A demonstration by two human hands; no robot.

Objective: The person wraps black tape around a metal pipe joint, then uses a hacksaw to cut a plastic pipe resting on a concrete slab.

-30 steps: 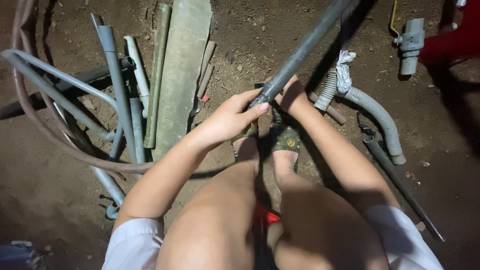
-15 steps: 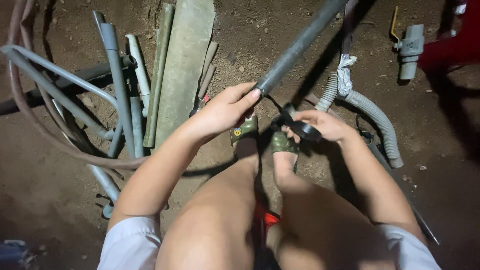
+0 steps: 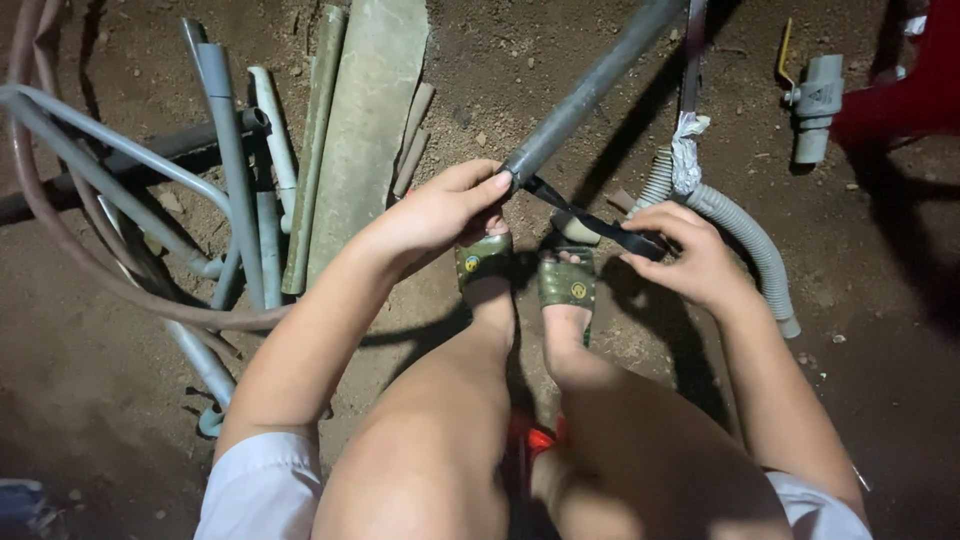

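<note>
A long grey pipe (image 3: 590, 95) slants from the top right down to my knees. My left hand (image 3: 440, 210) grips its lower end, fingers pressed on the tip. A strip of black tape (image 3: 575, 212) runs from that end to my right hand (image 3: 690, 255), which pinches the tape roll and holds the strip taut. Below the hands are my two feet in green sandals (image 3: 525, 272) on the dirt ground.
Several grey pipes (image 3: 225, 150) and a brownish hose (image 3: 60, 220) lie at the left beside flat greenish boards (image 3: 365, 110). A corrugated grey hose (image 3: 745, 235) with a white rag tied on it lies at the right. A grey valve fitting (image 3: 815, 100) and a red object (image 3: 900, 95) sit at top right.
My right hand has left the pipe's end and pulled away to the right, drawing the black tape out from it. The left hand stays on the pipe's end.
</note>
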